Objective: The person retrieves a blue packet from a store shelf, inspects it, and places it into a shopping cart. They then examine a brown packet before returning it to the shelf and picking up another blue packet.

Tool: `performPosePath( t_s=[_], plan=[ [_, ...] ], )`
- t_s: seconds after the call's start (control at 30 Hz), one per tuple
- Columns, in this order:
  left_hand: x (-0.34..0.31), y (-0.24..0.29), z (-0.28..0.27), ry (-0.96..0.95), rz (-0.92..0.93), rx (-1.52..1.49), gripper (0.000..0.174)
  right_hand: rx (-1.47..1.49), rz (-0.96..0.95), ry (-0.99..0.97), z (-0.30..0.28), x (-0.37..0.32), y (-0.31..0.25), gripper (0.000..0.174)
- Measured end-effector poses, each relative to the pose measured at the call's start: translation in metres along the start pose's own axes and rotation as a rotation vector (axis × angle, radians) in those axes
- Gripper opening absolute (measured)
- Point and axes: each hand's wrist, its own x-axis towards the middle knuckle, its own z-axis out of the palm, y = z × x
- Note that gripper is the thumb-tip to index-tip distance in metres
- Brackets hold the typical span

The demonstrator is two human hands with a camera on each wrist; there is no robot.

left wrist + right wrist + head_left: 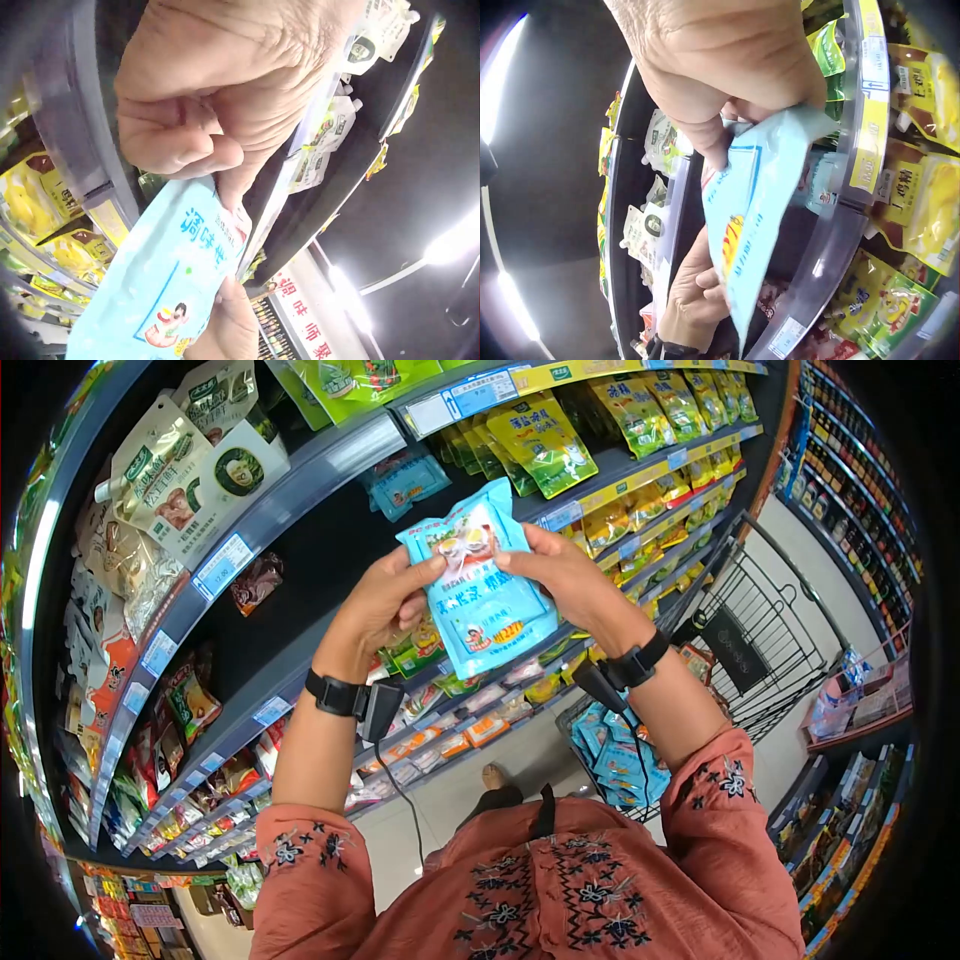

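Note:
A light blue plastic seasoning packet (490, 622) is held up in front of the shelves, its printed face toward the head camera. My left hand (383, 598) pinches its left edge, thumb on the front. From the other side, my right hand (578, 578) grips the upper right edge the same way. Close up in the left wrist view, the left hand (225, 82) covers one end of the packet (150, 277). The right wrist view shows the right hand (727, 64) with its thumb on the packet (754, 195).
Another blue packet (408, 485) lies on the dark shelf behind. Yellow-green bags (542, 442) stand to its right, white pouches (190, 485) to the left. At the right is a wire shopping cart (760, 615), with several blue packets (620, 765) in a basket area near my body.

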Motion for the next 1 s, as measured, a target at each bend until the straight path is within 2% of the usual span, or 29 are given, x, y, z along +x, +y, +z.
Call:
performPosePath(
  t_s=[0.03, 0.13, 0.17, 0.27, 0.37, 0.47, 0.5, 0.6, 0.7, 0.8, 1.0],
  plan=[
    [0.005, 0.003, -0.004, 0.019, 0.022, 0.010, 0.033, -0.031, 0.020, -0.003, -0.001, 0.005, -0.001, 0.036],
    [0.024, 0.013, -0.020, 0.103, 0.081, 0.072, 0.031, -0.257, 0.036, 0.163, -0.011, 0.013, -0.003, 0.034],
    [0.034, 0.014, -0.031, 0.134, 0.102, 0.081, 0.031, -0.306, -0.018, 0.179, -0.019, 0.012, 0.002, 0.033],
    [0.060, 0.023, -0.062, 0.154, 0.149, 0.042, 0.036, -0.266, -0.050, 0.251, -0.028, -0.008, 0.005, 0.034],
    [0.098, 0.035, -0.087, 0.445, 0.092, 0.112, 0.039, -0.271, -0.038, 0.287, -0.035, -0.037, 0.018, 0.035],
    [0.132, 0.028, -0.124, 0.359, 0.232, 0.028, 0.035, -0.241, 0.034, 0.306, -0.042, -0.068, 0.034, 0.033],
    [0.126, 0.035, -0.112, 0.379, 0.318, 0.081, 0.032, -0.226, 0.066, 0.310, -0.044, -0.078, 0.039, 0.031],
    [0.150, 0.033, -0.127, 0.400, 0.362, 0.112, 0.031, -0.158, 0.117, 0.385, -0.046, -0.106, 0.052, 0.031],
    [0.191, 0.021, -0.160, 0.423, 0.346, 0.178, 0.033, -0.140, 0.159, 0.469, -0.054, -0.131, 0.066, 0.032],
    [0.203, 0.006, -0.173, 0.342, 0.435, 0.029, 0.036, -0.112, 0.209, 0.490, -0.063, -0.153, 0.079, 0.032],
    [0.220, 0.006, -0.178, 0.364, 0.354, 0.013, 0.044, -0.102, 0.289, 0.563, -0.066, -0.174, 0.086, 0.031]
  ],
)
